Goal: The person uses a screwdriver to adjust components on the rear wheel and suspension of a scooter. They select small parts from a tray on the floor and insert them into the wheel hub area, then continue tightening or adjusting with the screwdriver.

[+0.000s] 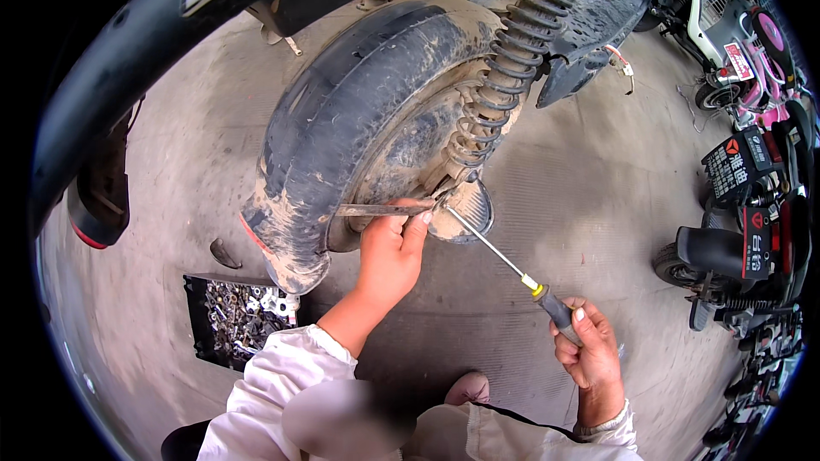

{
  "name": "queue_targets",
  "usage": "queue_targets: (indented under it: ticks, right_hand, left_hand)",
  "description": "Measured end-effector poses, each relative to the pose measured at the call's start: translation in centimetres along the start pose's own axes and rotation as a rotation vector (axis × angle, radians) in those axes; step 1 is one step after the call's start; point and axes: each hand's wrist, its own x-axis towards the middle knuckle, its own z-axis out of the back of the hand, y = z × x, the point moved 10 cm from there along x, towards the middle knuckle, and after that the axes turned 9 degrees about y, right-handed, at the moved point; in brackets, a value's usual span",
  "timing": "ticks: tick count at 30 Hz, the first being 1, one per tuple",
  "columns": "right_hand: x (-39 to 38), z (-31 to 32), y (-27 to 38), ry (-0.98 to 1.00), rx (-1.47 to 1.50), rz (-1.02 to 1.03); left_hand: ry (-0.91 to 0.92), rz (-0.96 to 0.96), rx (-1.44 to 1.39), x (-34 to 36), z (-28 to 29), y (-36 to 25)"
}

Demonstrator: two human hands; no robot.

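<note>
1. The screwdriver point(489, 243) is in front of the person, right of the middle, with its tip beside the lower end of the coil-spring shock absorber point(511, 55). Whether the tip is seated in a fastener is too small to tell.
2. Its long axis runs slantwise: the grey handle lies near and right, the slim shaft points far and left.
3. The right hand point(588, 341) has its fingers curled round the handle, thumb along it. I judge that steady pressure straight down the shaft, with the wrist in line, would suit best; a sideways lean could make the tip slip.
4. The left hand point(393, 248) pinches the right end of a flat metal bar point(376, 210), thumb below and fingers above. A firm pinch should steady the joint, but the thumb is just beside the tip, so moving it a little left would be safer.
5. The bar reaches left to the dusty black mudguard point(312, 111); a ribbed, rounded piece point(475, 210) sits under the tip.
6. Farther out, a black tray point(198, 324) of loose hardware lies near and left on the floor; parked scooters point(726, 248) line the right.
</note>
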Motion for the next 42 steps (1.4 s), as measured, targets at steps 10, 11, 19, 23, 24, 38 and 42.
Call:
queue_targets:
  ticks: [10, 11, 19, 23, 24, 38, 42]
  right_hand:
    - [-1.7, 0.3, 3.0, -0.249, -0.739, 0.325]
    - [-1.3, 0.5, 2.3, -0.239, -0.588, 0.241]
    - [-2.7, -1.0, 3.8, -0.236, -1.052, 0.539]
    - [-0.4, 2.9, -1.4, -0.173, -0.265, -0.07]
    - [-0.3, 2.4, -1.1, -0.143, -0.215, -0.042]
    - [-0.6, 2.2, -1.0, -0.181, -0.166, 0.141]
    - [-1.9, 0.3, 1.6, -0.267, -0.565, 0.527]
  left_hand:
    - [-0.032, -0.011, -0.088, 0.1, -0.4, 1.0]
    - [-0.041, -0.021, -0.095, 0.1, -0.3, 1.1]
    - [0.046, 0.134, -0.194, -2.2, 0.1, 2.5]
    - [0.41, 0.316, -0.098, -7.5, 0.7, 2.9]
    - [0.489, 0.325, -0.01, -8.8, 1.4, 2.4]
    - [0.174, 0.607, 0.056, -20.5, 21.9, -6.5]
    - [0.125, 0.553, 0.054, -19.7, 23.4, -6.7]
